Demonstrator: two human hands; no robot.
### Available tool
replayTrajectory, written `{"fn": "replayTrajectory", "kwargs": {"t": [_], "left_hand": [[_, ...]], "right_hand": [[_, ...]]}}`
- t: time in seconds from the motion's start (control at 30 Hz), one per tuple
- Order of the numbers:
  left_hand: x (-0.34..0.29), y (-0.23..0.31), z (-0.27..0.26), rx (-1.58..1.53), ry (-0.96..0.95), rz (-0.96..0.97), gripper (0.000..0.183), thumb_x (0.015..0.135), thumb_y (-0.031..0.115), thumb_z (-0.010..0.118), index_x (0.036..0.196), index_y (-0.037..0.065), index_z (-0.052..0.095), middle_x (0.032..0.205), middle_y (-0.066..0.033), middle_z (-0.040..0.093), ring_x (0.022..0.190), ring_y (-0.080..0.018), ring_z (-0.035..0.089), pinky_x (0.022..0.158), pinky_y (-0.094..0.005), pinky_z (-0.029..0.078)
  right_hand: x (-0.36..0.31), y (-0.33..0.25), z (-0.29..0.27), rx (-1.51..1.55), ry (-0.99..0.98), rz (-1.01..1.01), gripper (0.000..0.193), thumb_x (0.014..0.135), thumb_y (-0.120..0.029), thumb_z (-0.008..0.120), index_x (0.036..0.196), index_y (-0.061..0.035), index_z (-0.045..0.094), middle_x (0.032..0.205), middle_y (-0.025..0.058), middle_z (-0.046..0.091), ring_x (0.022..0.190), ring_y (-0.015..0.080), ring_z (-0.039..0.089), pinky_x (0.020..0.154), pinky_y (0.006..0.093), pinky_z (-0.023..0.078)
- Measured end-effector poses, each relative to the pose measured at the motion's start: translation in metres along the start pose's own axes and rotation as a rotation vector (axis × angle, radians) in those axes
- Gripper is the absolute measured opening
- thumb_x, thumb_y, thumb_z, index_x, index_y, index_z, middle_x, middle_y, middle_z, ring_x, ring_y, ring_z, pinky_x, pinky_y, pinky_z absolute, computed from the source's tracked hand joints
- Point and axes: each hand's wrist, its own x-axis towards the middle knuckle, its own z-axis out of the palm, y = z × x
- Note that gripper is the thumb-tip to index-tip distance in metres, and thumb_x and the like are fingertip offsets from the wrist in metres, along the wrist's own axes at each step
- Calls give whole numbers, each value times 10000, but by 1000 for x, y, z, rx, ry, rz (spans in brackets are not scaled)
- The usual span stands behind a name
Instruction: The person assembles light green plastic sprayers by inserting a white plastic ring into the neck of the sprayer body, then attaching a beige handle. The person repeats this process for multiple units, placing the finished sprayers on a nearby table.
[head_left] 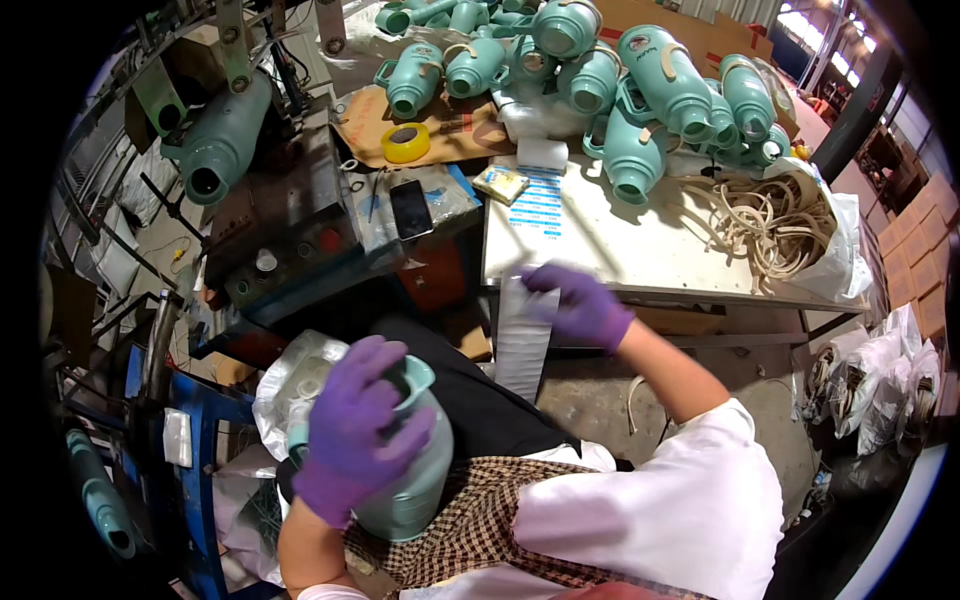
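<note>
On my lap sits a teal thermos flask casing [428,455], tilted a little, its spout-like rim upward. My left hand [362,430], in a purple glove, curls around its upper side and handle. At the front edge of the white table my right hand [582,308], also gloved in purple, reaches across a hanging white strip [524,345]. Its fingertips are smeared by motion, so what they hold, if anything, is unclear. Above the strip, a label sheet with blue rows [538,208] lies on the table, running from a white roll [542,153].
Several teal casings [632,150] crowd the table's back. Coiled beige straps [770,225] lie at right. Left, a machine [285,225] holds another casing [222,140]; a phone [411,210] and yellow tape roll [405,144] lie beside it. A plastic bag [290,375] stands by my left arm.
</note>
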Motion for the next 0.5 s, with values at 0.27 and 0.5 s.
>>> {"fn": "replayTrajectory", "kwargs": {"t": [0.27,0.5], "left_hand": [[-57,-64,-73,-702,380,-194,521,791,478,782,680,69,477,1095,-198,686,1056,-378,627,923,-471,513],[-110,-118,-51,-931,472,-616,885,804,630,718,1348,-43,534,1269,-118,597,1130,-198,598,991,-315,499]], "right_hand": [[-69,232,-242,-305,1002,876,580,999,-447,543,1520,-280,351,875,99,624,555,159,607,465,316,511],[-90,267,-272,-697,837,1179,738,981,-619,324,1135,-17,721,1177,274,670,1181,423,606,1026,483,452]]}}
